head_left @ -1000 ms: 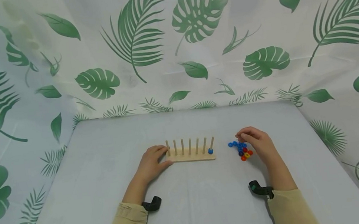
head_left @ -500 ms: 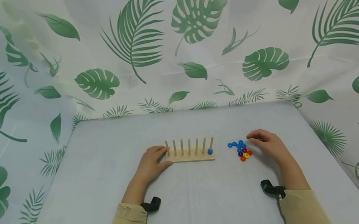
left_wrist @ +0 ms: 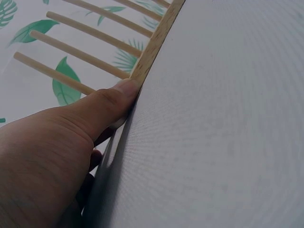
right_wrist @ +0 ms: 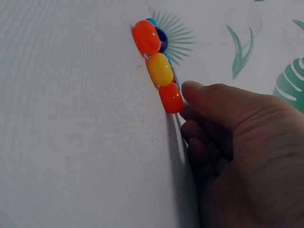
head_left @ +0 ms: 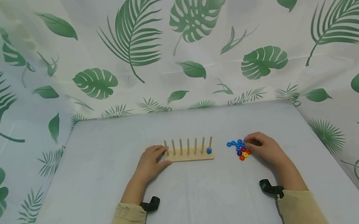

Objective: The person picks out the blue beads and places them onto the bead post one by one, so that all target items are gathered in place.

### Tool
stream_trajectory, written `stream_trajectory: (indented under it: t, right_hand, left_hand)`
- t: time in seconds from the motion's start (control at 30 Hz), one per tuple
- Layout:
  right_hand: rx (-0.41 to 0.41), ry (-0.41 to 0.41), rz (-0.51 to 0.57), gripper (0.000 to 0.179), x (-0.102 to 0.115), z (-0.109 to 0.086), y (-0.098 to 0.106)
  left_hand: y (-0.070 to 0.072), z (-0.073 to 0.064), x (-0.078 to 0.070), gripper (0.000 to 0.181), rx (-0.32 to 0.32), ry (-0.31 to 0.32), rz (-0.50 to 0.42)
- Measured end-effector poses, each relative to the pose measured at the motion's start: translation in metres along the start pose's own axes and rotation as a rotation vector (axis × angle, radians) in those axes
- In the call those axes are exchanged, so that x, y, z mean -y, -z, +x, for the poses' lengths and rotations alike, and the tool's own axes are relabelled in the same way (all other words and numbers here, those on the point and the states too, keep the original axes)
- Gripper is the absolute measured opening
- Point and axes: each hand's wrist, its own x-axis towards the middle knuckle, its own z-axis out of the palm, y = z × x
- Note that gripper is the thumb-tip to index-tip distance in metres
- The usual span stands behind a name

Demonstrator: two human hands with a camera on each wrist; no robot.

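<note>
A pale wooden peg board [head_left: 190, 159] with a row of several upright pegs lies in the middle of the table. My left hand [head_left: 149, 163] grips its left end, thumb [left_wrist: 116, 97] on the front edge and fingers behind. One blue bead [head_left: 209, 151] sits low on the rightmost peg. To the right of the board is a group of loose beads: blue beads [head_left: 233, 143], a yellow bead [right_wrist: 160, 69], orange beads [right_wrist: 146, 37] and dark ones. At the right side of this group, my right hand [head_left: 266, 149] has its thumb and loosely bent fingertips right by the beads.
A white cloth [head_left: 190, 200] covers the table. Behind it hangs a white curtain [head_left: 159, 88] printed with green leaves, which continues along both sides. A black wrist camera [head_left: 151, 204] is strapped to the left wrist and another camera [head_left: 271, 188] to the right.
My right hand moved right, away from above the beads, then came back slightly left and down to their right side. The left hand and the peg board have stayed in place.
</note>
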Motion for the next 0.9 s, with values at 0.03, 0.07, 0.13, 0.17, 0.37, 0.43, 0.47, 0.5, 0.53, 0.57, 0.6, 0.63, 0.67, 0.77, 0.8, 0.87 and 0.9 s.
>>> stream_trajectory:
  t: [0.03,0.07,0.13,0.17,0.37,0.43,0.47,0.5,0.53,0.57,0.6,0.63,0.67,0.77,0.8,0.87,0.9]
  right_hand:
    - [-0.001,0.003,-0.006,0.029,-0.0003,0.0002,-0.0007]
    - [-0.001,0.006,-0.008,0.028,-0.0004,0.0004,-0.0013]
    - [-0.003,0.015,-0.024,0.027,-0.0013,0.0016,-0.0023]
    - [-0.003,0.021,-0.035,0.027,-0.0018,0.0023,-0.0029]
    - [0.011,0.039,-0.066,0.028,-0.0025,0.0050,-0.0051]
    - [0.015,0.043,-0.071,0.029,-0.0025,0.0054,-0.0055]
    - [0.015,0.042,-0.073,0.029,-0.0023,0.0055,-0.0057]
    - [0.015,0.042,-0.078,0.030,-0.0024,0.0057,-0.0060]
    - [0.016,0.043,-0.082,0.030,-0.0024,0.0058,-0.0062]
    - [0.017,0.043,-0.087,0.030,-0.0025,0.0060,-0.0064]
    - [0.016,0.043,-0.090,0.030,-0.0022,0.0060,-0.0065]
    - [0.015,0.044,-0.090,0.029,-0.0017,0.0060,-0.0066]
    - [0.012,0.042,-0.088,0.028,-0.0011,0.0060,-0.0069]
    - [0.003,0.033,-0.084,0.026,-0.0003,0.0060,-0.0072]
    - [0.000,0.030,-0.082,0.026,0.0002,0.0060,-0.0072]
    - [0.001,0.023,-0.081,0.026,0.0004,0.0060,-0.0071]
    - [0.004,0.022,-0.082,0.027,0.0004,0.0059,-0.0069]
  left_hand:
    - [0.0001,-0.0002,0.0001,0.060,-0.001,-0.001,-0.002]
    - [0.0002,-0.0003,0.0002,0.060,0.001,0.001,-0.003]
    - [0.0002,-0.0004,0.0005,0.060,-0.001,-0.005,-0.002]
    - [0.0000,-0.0004,0.0008,0.060,-0.004,-0.008,0.000]
    - [0.0002,-0.0009,0.0017,0.060,0.002,-0.011,-0.001]
    - [0.0004,-0.0009,0.0018,0.060,0.006,-0.011,-0.002]
    - [0.0002,-0.0008,0.0022,0.061,0.007,-0.012,0.001]
    - [0.0000,-0.0007,0.0023,0.061,0.008,-0.013,0.003]
    - [-0.0002,-0.0005,0.0024,0.061,0.007,-0.014,0.004]
    - [-0.0003,-0.0004,0.0025,0.061,0.008,-0.014,0.006]
    - [-0.0005,-0.0003,0.0026,0.061,0.009,-0.013,0.007]
    - [-0.0007,-0.0002,0.0027,0.061,0.009,-0.012,0.007]
    - [-0.0008,-0.0003,0.0027,0.061,0.007,-0.012,0.006]
    - [-0.0004,-0.0005,0.0022,0.061,0.004,-0.010,0.002]
    - [-0.0004,-0.0005,0.0021,0.061,0.002,-0.011,0.001]
    - [0.0000,-0.0007,0.0017,0.061,-0.002,-0.013,0.000]
    - [0.0001,-0.0008,0.0015,0.061,-0.001,-0.012,0.000]
